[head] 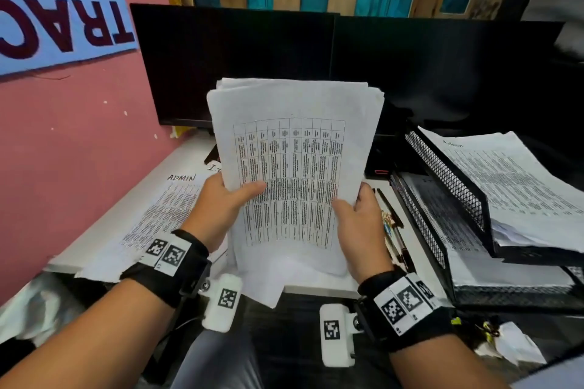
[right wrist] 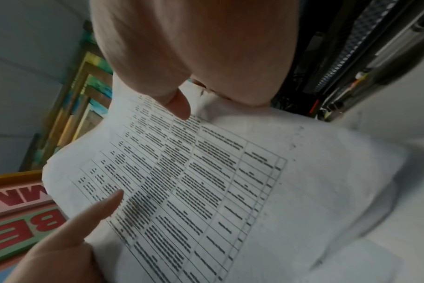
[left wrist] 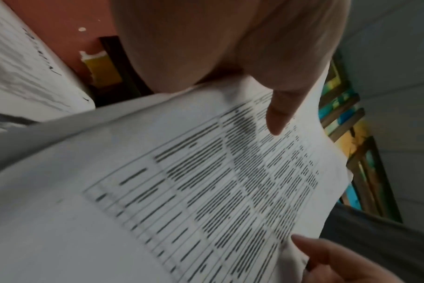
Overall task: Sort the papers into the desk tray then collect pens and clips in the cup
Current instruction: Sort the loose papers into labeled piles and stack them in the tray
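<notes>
Both hands, left hand (head: 218, 205) and right hand (head: 358, 224), pinch paper stack (head: 294, 167) upright; we judge loose sheets may slip missing desk tray (head: 442, 180).

Left hand (head: 218, 205) and right hand (head: 358, 224) raised side by side, thumbs forward, fingers curled
</notes>
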